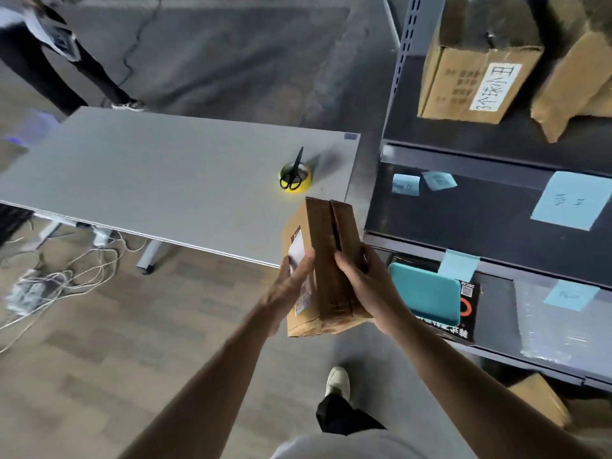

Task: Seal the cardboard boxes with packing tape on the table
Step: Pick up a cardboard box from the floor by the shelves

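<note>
The grey surface (149, 173) bears scissors (293, 173) on a yellow tape roll (304, 187), with a shelf (463, 210) beside it. The left hand (291, 286) and right hand (367, 279) clasp a cardboard box (326, 246) over its corner.

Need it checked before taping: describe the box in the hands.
Small brown cardboard box, two top flaps folded shut, dark seam between them, no tape visible. White label on its left side. Left hand and right hand grip opposite sides, holding it tilted in the air by the table corner.
</note>
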Tool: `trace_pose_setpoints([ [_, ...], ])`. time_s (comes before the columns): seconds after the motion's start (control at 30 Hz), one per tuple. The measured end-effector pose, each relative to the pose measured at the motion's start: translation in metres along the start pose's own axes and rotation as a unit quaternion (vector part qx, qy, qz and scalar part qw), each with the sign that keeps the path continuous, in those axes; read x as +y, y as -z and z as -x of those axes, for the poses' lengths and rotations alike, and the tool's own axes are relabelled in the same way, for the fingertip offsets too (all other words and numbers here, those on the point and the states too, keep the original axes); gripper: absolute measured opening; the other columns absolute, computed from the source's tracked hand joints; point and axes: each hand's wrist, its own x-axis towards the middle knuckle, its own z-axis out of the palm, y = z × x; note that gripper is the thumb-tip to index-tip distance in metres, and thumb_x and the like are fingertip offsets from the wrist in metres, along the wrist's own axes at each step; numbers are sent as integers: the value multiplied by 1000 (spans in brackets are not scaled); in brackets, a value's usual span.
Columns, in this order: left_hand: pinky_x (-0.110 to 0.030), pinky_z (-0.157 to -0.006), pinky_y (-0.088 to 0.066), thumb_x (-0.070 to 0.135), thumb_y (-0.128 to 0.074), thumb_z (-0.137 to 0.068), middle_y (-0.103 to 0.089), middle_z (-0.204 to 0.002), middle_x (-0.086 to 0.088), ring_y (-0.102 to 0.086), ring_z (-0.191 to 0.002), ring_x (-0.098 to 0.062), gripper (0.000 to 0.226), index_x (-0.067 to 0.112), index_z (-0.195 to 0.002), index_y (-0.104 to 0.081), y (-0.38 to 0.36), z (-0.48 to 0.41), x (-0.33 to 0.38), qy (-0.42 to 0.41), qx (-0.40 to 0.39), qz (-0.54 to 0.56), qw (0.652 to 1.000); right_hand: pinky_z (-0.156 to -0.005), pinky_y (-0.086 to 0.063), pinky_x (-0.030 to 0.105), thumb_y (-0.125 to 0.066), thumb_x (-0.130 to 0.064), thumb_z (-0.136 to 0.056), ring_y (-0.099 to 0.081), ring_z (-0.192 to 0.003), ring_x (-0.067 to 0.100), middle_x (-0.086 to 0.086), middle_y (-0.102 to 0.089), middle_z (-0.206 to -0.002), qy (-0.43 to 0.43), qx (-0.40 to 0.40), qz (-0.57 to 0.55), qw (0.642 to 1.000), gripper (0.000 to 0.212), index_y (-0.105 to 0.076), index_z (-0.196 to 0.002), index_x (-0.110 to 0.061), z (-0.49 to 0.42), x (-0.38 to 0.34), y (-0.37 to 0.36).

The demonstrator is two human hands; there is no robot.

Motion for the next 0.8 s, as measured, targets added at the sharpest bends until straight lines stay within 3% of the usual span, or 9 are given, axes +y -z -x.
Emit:
trace_pose_setpoints([
  [0.07,-14,-69,-47,63,-38,-86,-60,-122,16,-63,-87,12,63,35,-143,-34,13,-11,7,5,9,9,1000,-85,-55,26,-65,-52,-89,-65,-104,8,-6,-65,-121,-1,-10,-8,1000,53,-51,-134,-27,-16,-7,-10],
  [0.13,-10,-62,-44,63,-37,-87,-59,-117,19,-61,-81,17,61,34,-141,-36,27,-22,13,4,18,18,1000,-90,-56,34,-68,-59,-84,-66,-104,9,-8,-67,-117,1,-13,-7,1000,53,-55,-127,-31,-31,-14,-20],
  [0.2,-16,-68,-42,67,-39,-82,-57,-126,14,-59,-90,14,68,34,-141,-37,39,-30,18,11,21,24,999,-94,-56,41,-69,-65,-76,-67,-103,10,-11,-69,-113,-3,-10,-2,1000,56,-58,-121,-35,-44,-20,-29],
  [0.33,-34,-91,-40,77,-45,-73,-51,-143,7,-55,-115,-6,82,38,-145,-35,67,-42,23,19,32,50,998,-93,-56,40,-70,-53,-84,-68,-99,7,-13,-70,-107,-3,-19,7,1000,42,-59,-118,-31,-66,-33,-52],
  [0.47,-34,-89,-36,73,-41,-76,-48,-140,11,-53,-101,2,81,39,-149,-29,100,-51,28,28,54,58,996,-93,-56,41,-69,-56,-83,-69,-100,9,-12,-70,-109,-5,-29,24,999,48,-58,-122,-30,-88,-43,-85],
  [0.57,-33,-94,-33,67,-39,-84,-42,-138,13,-45,-115,-9,75,36,-151,-24,131,-58,28,36,62,65,995,-94,-56,41,-68,-57,-83,-68,-101,8,-12,-70,-110,-3,-27,38,999,49,-58,-123,-31,-100,-49,-116],
  [0.7,-46,-107,-33,82,-46,-66,-35,-155,4,-43,-135,-21,105,37,-155,-15,185,-70,24,32,50,58,997,-93,-55,33,-67,-51,-88,-67,-100,5,-15,-69,-108,-2,-14,51,999,43,-58,-125,-30,-115,-62,-163],
  [0.73,-44,-106,-36,85,-48,-64,-39,-153,6,-47,-131,-18,106,37,-154,-18,200,-72,23,24,43,58,997,-92,-55,31,-67,-50,-88,-66,-100,5,-15,-69,-109,-1,-10,53,999,43,-58,-125,-29,-117,-65,-176],
  [0.8,-36,-95,-38,77,-45,-70,-50,-131,17,-55,-106,-2,88,37,-146,-28,229,-77,25,11,27,65,997,-87,-54,26,-66,-49,-89,-66,-98,2,-16,-68,-108,1,0,52,999,40,-57,-123,-30,-122,-73,-202],
])
